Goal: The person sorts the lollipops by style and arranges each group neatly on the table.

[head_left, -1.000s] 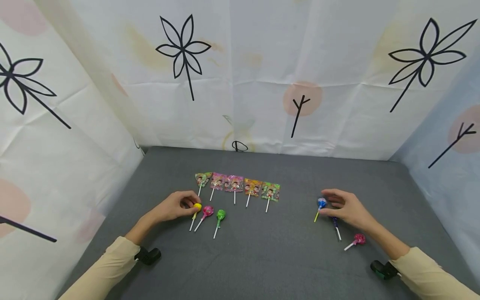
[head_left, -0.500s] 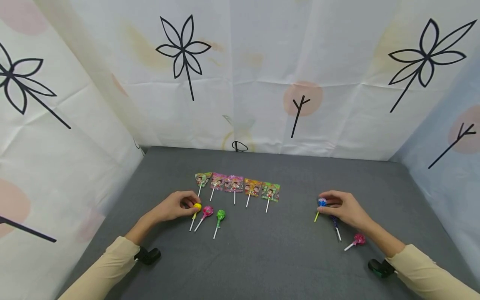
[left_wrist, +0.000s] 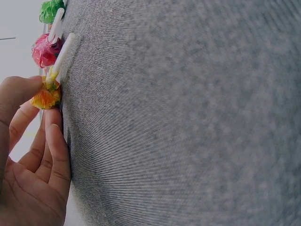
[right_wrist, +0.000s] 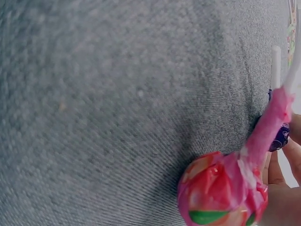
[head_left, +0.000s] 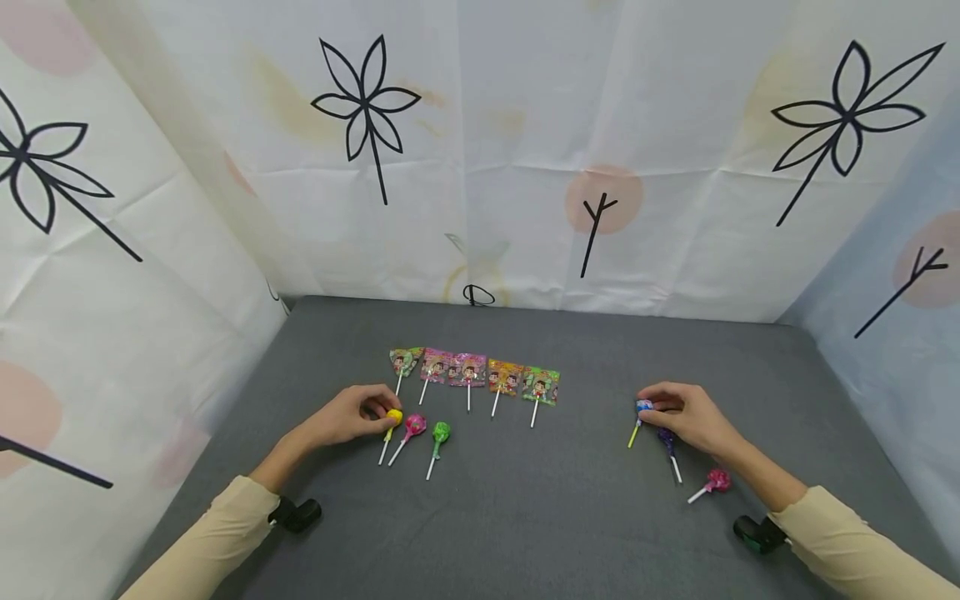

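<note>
On the left, my left hand (head_left: 354, 415) pinches the wrapped head of a yellow lollipop (head_left: 393, 417), which looks orange-yellow in the left wrist view, its white stick slanting toward me. Beside it lie a pink lollipop (head_left: 415, 425) and a green lollipop (head_left: 441, 431). Across the table, my right hand (head_left: 692, 417) holds a blue lollipop (head_left: 644, 406) between thumb and fingers, its yellow stick (head_left: 634, 433) pointing toward me. A dark purple lollipop (head_left: 666, 439) lies under the right thumb side. Nearer the wrist is a pink-red lollipop (head_left: 718, 479), large in the right wrist view.
Several flat lollipops in printed wrappers form a row farther back, among them an orange one (head_left: 505, 377) and a green one (head_left: 541, 385). Grey cloth covers the table (head_left: 525, 517). White patterned curtains (head_left: 517, 100) rise behind it and along both sides.
My right hand has moved slightly left, and its thumb and fingers have closed on the blue lollipop's head. The left hand stays on the yellow lollipop.
</note>
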### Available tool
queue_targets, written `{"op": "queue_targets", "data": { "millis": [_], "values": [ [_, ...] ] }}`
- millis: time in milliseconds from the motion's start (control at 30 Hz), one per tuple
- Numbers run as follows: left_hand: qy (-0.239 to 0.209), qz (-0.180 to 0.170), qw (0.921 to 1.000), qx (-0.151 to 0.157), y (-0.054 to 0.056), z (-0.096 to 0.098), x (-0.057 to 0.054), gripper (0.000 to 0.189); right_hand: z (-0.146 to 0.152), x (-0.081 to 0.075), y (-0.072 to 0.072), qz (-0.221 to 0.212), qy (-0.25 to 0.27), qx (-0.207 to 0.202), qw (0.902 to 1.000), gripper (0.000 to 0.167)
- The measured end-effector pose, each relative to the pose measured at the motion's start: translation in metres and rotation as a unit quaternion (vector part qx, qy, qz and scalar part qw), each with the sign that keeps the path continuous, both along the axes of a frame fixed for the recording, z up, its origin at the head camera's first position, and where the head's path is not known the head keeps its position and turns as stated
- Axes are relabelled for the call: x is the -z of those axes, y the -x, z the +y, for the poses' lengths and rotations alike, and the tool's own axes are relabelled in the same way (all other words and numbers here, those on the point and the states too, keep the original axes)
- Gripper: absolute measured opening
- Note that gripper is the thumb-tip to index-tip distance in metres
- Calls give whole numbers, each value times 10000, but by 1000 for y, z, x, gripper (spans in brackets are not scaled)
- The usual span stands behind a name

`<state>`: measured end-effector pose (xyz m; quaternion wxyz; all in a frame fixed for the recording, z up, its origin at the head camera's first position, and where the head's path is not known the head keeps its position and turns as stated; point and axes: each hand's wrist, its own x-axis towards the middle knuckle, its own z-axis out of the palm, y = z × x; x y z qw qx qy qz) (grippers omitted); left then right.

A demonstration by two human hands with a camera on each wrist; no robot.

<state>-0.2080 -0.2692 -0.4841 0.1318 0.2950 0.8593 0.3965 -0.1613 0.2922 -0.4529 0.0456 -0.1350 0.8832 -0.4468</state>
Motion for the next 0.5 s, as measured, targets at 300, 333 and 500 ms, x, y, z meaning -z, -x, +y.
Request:
{"op": "queue_targets", "data": {
  "millis": [300, 333, 500],
  "values": [
    [-18, -44, 10000, -22, 0, 1, -1, 15, 3, -3, 2, -290, 214, 172, 9992, 31],
    [-21, -44, 10000, -22, -1, 1, -1, 15, 4, -4, 2, -351, 289, 216, 9987, 32],
    [-19, -38, 10000, -31, -1, 2, -2, 15, 10, -10, -1, -496, 612, 438, 9959, 37]
  ]
}}
